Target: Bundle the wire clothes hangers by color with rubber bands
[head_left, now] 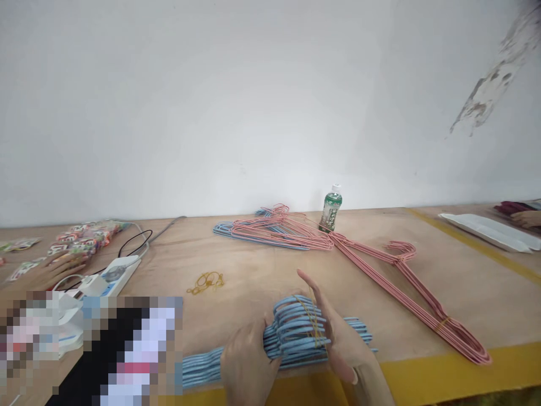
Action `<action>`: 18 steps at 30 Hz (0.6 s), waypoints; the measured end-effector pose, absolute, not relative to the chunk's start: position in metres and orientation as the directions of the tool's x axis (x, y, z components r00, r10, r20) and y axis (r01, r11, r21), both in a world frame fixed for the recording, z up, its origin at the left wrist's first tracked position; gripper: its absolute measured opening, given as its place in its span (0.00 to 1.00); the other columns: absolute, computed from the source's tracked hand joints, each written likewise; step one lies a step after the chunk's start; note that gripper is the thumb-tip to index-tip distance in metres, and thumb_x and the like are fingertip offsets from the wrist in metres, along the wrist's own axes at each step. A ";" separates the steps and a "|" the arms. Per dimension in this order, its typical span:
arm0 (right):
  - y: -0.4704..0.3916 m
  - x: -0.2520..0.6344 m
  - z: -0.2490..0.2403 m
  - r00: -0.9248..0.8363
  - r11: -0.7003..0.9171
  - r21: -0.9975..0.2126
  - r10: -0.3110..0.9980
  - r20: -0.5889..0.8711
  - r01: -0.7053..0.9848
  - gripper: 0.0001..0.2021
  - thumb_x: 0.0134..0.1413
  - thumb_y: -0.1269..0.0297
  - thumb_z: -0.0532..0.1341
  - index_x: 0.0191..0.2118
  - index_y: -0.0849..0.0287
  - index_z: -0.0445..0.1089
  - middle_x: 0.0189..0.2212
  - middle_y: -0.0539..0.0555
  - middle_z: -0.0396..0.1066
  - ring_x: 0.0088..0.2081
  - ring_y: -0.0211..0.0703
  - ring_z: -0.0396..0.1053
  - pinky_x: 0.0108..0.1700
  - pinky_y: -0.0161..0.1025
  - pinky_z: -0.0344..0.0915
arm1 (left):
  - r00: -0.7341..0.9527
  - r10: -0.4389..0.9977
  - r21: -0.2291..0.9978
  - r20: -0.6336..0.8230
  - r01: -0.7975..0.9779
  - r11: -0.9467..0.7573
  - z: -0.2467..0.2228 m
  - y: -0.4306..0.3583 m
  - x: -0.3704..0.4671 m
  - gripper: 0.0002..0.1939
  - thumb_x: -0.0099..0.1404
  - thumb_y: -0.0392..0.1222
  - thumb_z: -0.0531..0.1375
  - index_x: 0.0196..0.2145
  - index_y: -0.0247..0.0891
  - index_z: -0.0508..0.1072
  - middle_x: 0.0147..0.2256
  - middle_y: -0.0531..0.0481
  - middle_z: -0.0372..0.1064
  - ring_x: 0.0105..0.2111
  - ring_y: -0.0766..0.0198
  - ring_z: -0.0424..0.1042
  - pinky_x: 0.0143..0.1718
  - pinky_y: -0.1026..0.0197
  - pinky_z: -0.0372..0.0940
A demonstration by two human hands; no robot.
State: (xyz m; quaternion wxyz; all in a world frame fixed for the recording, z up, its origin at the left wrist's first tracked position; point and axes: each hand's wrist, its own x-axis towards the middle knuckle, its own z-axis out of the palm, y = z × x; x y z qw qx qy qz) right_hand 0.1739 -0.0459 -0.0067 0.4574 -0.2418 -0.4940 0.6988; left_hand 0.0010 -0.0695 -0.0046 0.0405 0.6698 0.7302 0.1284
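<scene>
A bundle of blue wire hangers (296, 321) lies at the table's front edge, its hooks lined up and facing up. My left hand (249, 358) is closed around the bundle at the base of the hooks. Thin yellow rubber bands (313, 321) cross the hooks near their tips. Just right of these tips is my right hand (346, 338), fingers stretched out and apart, its palm side against or very close to the hooks. Whether a band touches its fingers I cannot tell. Loose yellow rubber bands (207, 282) lie left of centre.
Banded pink hangers (397, 287) lie at right. Behind are loose pink and blue hangers (274, 231) and a green-labelled bottle (332, 208). A power strip (120, 273), small packets (84, 239) and another person's hand (54, 268) are at left. A white tray (490, 231) and another hand (528, 218) are far right.
</scene>
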 end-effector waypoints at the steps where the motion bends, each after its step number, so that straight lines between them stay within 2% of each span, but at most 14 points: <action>1: -0.043 0.176 -0.007 -0.479 -0.082 -0.922 0.870 0.119 -0.378 0.69 0.20 0.73 0.72 0.69 0.47 0.30 0.52 0.55 0.65 0.53 0.52 0.65 0.57 0.49 0.57 | -0.100 0.988 0.241 0.118 0.968 0.069 -0.005 -0.069 0.001 0.12 0.55 0.36 0.59 0.38 0.42 0.76 0.35 0.50 0.77 0.39 0.56 0.74 0.38 0.62 0.59; 5: -0.029 0.181 -0.010 -0.561 0.021 -0.953 0.805 0.195 -0.301 0.68 0.21 0.75 0.72 0.69 0.47 0.30 0.56 0.55 0.60 0.55 0.52 0.62 0.58 0.49 0.57 | -0.100 0.987 0.250 0.128 0.966 0.066 -0.007 -0.069 0.001 0.12 0.55 0.37 0.59 0.38 0.43 0.76 0.35 0.51 0.77 0.39 0.56 0.74 0.37 0.62 0.59; 8: -0.022 0.184 -0.012 -0.610 0.083 -0.961 0.757 0.233 -0.264 0.68 0.24 0.73 0.72 0.68 0.45 0.29 0.59 0.57 0.57 0.54 0.52 0.64 0.56 0.50 0.60 | -0.108 0.984 0.258 0.138 0.964 0.070 -0.008 -0.070 0.001 0.13 0.54 0.36 0.59 0.38 0.44 0.76 0.35 0.51 0.77 0.38 0.56 0.74 0.37 0.61 0.59; 12: -0.021 0.185 -0.012 -0.653 0.137 -0.966 0.714 0.251 -0.221 0.68 0.23 0.69 0.74 0.68 0.46 0.30 0.60 0.59 0.56 0.54 0.54 0.64 0.56 0.51 0.61 | -0.103 0.985 0.256 0.135 0.964 0.066 -0.010 -0.070 0.000 0.12 0.53 0.36 0.60 0.37 0.45 0.76 0.34 0.52 0.77 0.38 0.56 0.73 0.37 0.61 0.59; 15: -0.021 0.183 -0.011 -0.643 0.190 -0.968 0.724 0.250 -0.162 0.66 0.22 0.66 0.74 0.68 0.51 0.37 0.58 0.59 0.60 0.54 0.52 0.65 0.55 0.50 0.62 | -0.097 0.988 0.249 0.122 0.966 0.065 -0.010 -0.069 -0.001 0.13 0.53 0.36 0.61 0.37 0.44 0.76 0.35 0.51 0.77 0.39 0.55 0.73 0.36 0.61 0.59; 18: -0.019 0.180 -0.010 -0.618 0.321 -0.939 0.715 0.327 -0.125 0.58 0.23 0.63 0.74 0.66 0.56 0.49 0.49 0.56 0.69 0.50 0.48 0.69 0.53 0.48 0.64 | -0.103 0.989 0.250 0.109 0.966 0.073 -0.011 -0.069 -0.002 0.12 0.53 0.37 0.61 0.37 0.43 0.76 0.36 0.51 0.77 0.39 0.55 0.73 0.36 0.61 0.59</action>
